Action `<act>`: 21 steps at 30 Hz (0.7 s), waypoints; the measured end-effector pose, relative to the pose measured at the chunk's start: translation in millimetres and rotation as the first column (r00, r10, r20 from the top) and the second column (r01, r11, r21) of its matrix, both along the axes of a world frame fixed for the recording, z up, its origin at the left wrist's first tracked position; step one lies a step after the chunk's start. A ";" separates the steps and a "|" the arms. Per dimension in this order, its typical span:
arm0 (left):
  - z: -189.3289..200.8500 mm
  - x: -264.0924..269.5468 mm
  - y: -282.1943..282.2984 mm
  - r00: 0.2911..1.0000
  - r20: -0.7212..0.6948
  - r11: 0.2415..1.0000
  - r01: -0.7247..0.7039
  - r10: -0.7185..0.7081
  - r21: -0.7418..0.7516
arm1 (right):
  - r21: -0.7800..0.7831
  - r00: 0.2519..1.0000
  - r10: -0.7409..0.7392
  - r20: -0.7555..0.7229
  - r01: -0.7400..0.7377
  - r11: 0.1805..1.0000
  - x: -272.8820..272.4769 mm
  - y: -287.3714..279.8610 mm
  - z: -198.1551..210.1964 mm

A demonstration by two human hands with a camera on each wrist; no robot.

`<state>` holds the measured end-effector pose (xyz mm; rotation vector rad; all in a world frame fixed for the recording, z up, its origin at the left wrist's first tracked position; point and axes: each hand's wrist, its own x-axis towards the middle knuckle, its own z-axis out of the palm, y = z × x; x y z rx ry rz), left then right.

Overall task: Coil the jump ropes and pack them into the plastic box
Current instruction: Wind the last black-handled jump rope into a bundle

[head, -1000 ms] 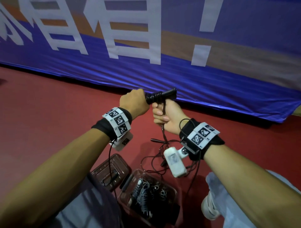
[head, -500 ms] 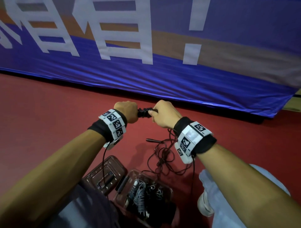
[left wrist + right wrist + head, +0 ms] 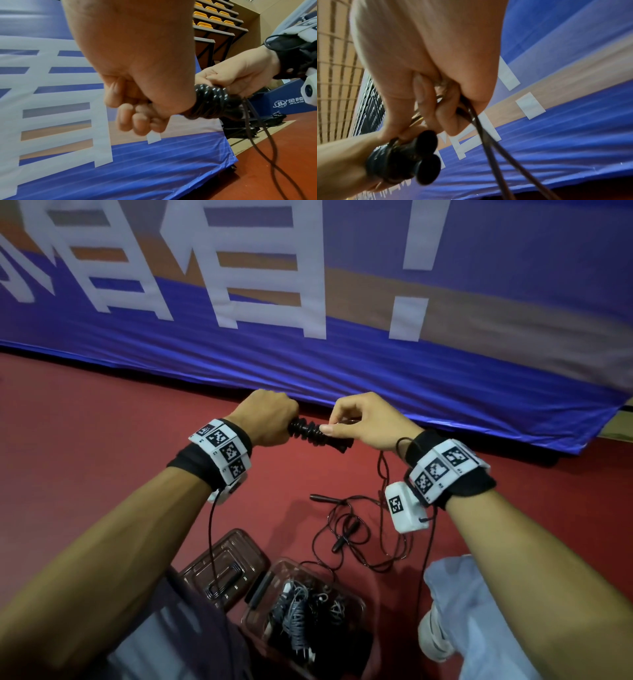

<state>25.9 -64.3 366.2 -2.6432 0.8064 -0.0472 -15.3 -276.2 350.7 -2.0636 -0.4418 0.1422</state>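
My left hand (image 3: 270, 419) grips two black jump rope handles (image 3: 318, 434) held side by side, with dark rope wound round them in tight turns (image 3: 211, 100). The handles' two round ends (image 3: 427, 155) show in the right wrist view. My right hand (image 3: 363, 419) pinches the doubled rope (image 3: 481, 129) just above the handles. Two strands hang from it to a loose tangle of rope (image 3: 356, 529) on the red floor. The clear plastic box (image 3: 356, 607) stands open below my arms and holds several coiled ropes (image 3: 298, 614).
The box's lid (image 3: 222, 563) lies on the floor left of the box. A blue banner (image 3: 342, 344) with white characters stands just beyond my hands. My knee (image 3: 479, 604) and white shoe (image 3: 431, 635) are at the lower right.
The right hand has come round the handles again, from below them to above, adding turns of rope. Both hands hold the bundle lower in view than a second ago.
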 end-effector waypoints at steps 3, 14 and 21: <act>8.6 -1.0 5.2 0.992 0.059 0.990 0.116 -0.112 -0.075 | 0.119 0.981 0.111 -0.158 -0.092 0.989 -5.2 -1.1 8.4; 23.4 -8.7 17.2 0.889 0.269 0.868 0.435 -0.371 -0.240 | 0.099 0.967 0.120 -0.225 -0.099 0.990 -1.7 -12.6 6.6; 18.1 -17.1 15.3 0.823 0.318 0.759 0.561 -0.470 -0.331 | 0.165 0.796 0.412 -0.444 -0.379 0.910 -11.0 -6.9 6.9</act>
